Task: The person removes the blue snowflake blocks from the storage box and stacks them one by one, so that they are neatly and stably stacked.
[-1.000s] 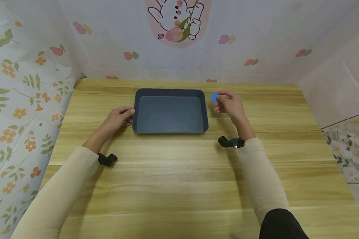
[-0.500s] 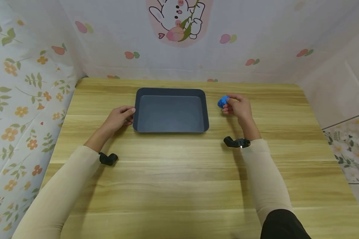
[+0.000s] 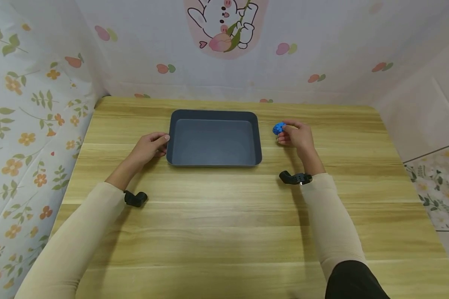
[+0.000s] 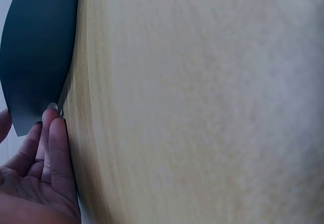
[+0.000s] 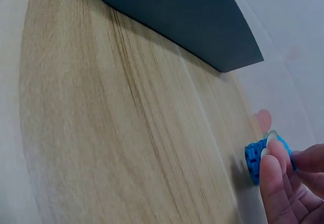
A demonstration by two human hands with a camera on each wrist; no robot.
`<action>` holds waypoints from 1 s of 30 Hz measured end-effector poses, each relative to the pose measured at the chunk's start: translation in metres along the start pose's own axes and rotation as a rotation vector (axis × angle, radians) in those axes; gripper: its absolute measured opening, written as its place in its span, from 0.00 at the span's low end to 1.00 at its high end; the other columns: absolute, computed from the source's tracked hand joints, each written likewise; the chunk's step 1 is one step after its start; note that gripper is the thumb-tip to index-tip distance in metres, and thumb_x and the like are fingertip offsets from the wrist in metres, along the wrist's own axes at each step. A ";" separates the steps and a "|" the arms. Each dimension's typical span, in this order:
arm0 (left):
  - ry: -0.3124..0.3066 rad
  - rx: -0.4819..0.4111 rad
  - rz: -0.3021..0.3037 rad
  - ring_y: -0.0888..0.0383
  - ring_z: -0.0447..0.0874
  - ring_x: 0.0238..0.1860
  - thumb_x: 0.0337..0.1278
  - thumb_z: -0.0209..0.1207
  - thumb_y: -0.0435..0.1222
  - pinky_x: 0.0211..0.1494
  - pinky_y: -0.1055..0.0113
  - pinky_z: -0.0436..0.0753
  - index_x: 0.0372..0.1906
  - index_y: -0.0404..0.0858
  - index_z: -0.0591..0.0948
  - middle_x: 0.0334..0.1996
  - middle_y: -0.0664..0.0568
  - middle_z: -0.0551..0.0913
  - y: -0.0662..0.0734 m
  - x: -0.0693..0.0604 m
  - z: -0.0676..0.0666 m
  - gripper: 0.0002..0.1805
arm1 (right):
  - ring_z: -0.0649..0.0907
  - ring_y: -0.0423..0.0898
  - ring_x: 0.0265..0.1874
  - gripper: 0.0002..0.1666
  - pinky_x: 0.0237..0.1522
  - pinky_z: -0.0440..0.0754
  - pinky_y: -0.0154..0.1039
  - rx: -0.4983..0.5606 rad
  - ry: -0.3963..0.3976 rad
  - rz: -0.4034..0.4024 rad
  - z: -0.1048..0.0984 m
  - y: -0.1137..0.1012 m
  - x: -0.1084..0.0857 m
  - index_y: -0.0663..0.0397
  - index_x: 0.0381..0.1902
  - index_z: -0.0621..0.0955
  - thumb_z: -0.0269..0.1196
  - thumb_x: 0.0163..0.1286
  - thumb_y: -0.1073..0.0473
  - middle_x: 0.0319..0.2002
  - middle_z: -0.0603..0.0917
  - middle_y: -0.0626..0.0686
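Note:
A dark grey rectangular baking pan (image 3: 214,162) lies on the wooden table with nothing in it. At its left side my left hand (image 3: 147,147) holds the wall, thumb at the rim and fingers against the outside; the left wrist view shows these fingers (image 4: 59,155) close up, fairly straight. Right of the pan, my right hand (image 3: 298,135) pinches a small blue round piece (image 3: 278,128) between thumb and fingertips. Gaps or notches pattern the blue piece (image 5: 253,162) in the right wrist view, just above the tabletop. Part of it is hidden by the fingers.
The wooden table (image 3: 209,232) reaches forward to a printed white cloth (image 3: 131,54) hanging behind it. Another floral cloth (image 3: 22,137) hangs along the left side. A black wrist camera (image 3: 135,199) sits on the left wrist, and another wrist camera (image 3: 293,177) on the right.
My right hand has shifted slightly right, away from the pan, and the blue piece has turned to show its patterned side. The left hand and pan stay put.

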State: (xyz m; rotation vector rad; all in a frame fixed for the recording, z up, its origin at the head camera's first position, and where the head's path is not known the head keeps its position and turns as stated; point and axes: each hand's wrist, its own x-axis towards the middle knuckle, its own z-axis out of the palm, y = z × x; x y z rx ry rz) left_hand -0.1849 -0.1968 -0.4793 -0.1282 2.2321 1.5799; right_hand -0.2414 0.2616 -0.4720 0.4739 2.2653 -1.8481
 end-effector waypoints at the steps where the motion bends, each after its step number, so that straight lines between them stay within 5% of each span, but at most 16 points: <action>1: -0.001 0.001 0.002 0.62 0.76 0.39 0.73 0.47 0.52 0.43 0.75 0.79 0.69 0.34 0.68 0.46 0.49 0.73 0.000 0.000 0.000 0.31 | 0.84 0.40 0.18 0.24 0.29 0.85 0.36 0.001 -0.001 0.001 0.000 0.000 0.000 0.61 0.66 0.72 0.54 0.76 0.60 0.20 0.83 0.47; 21: -0.004 -0.019 0.007 0.63 0.76 0.39 0.74 0.46 0.52 0.42 0.75 0.80 0.67 0.33 0.69 0.45 0.49 0.73 -0.001 0.001 0.000 0.30 | 0.83 0.40 0.17 0.23 0.27 0.85 0.37 -0.077 0.032 -0.022 -0.006 0.005 -0.009 0.60 0.64 0.73 0.53 0.77 0.56 0.22 0.83 0.49; 26: 0.014 0.027 0.041 0.58 0.79 0.39 0.75 0.45 0.50 0.42 0.72 0.81 0.68 0.33 0.68 0.46 0.44 0.76 -0.001 -0.009 -0.004 0.30 | 0.84 0.45 0.20 0.22 0.27 0.85 0.40 -0.314 -0.018 -0.174 -0.008 0.006 -0.019 0.61 0.61 0.76 0.54 0.76 0.55 0.23 0.84 0.54; 30: 0.044 0.292 0.145 0.49 0.80 0.42 0.76 0.43 0.49 0.42 0.64 0.80 0.68 0.34 0.68 0.48 0.38 0.78 -0.002 -0.021 -0.009 0.28 | 0.85 0.50 0.24 0.22 0.26 0.81 0.38 -0.637 -0.059 -0.376 -0.011 0.009 -0.032 0.61 0.59 0.78 0.53 0.76 0.52 0.28 0.86 0.59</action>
